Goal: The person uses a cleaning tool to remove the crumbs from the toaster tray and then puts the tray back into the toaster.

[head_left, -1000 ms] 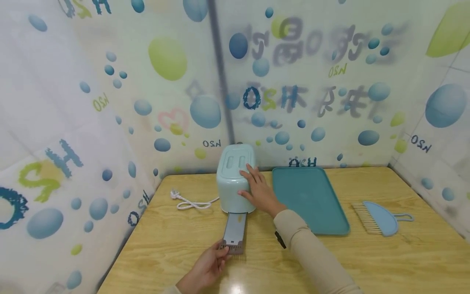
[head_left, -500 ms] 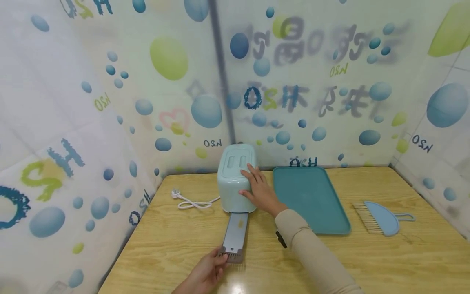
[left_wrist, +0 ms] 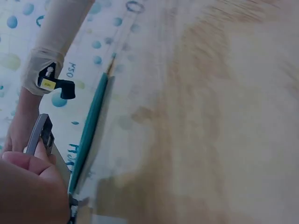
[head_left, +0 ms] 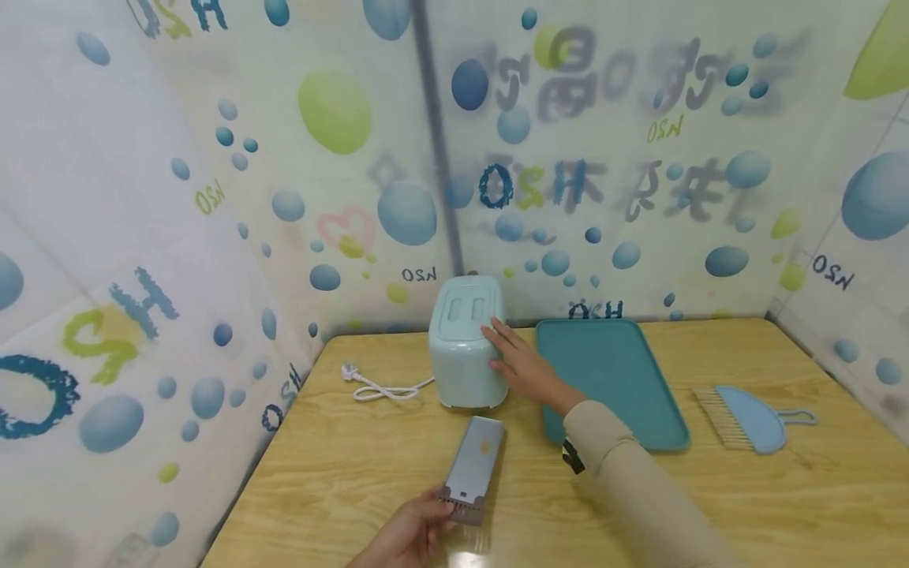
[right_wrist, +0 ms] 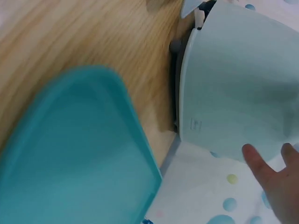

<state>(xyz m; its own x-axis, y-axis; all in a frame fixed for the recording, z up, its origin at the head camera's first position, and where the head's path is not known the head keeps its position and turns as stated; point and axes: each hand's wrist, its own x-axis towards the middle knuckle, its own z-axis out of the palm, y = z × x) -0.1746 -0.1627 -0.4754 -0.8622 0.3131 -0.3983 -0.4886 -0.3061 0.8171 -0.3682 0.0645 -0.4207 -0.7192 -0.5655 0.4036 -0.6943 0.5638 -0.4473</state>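
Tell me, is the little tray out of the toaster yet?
Yes. The crumb tray is fully out of the toaster, with bare table between them. In hand: the left hand pinches the tray's near end while the right hand rests flat on the toaster's side. Left: a yellowish speck sits on the tray, and the brush and teal tray lie untouched.

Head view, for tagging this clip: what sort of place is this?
Probably a staged tabletop booth, not a real kitchen: a wooden table hemmed by bubble-print sheets, bearing a toaster, a teal tray and a hand brush.
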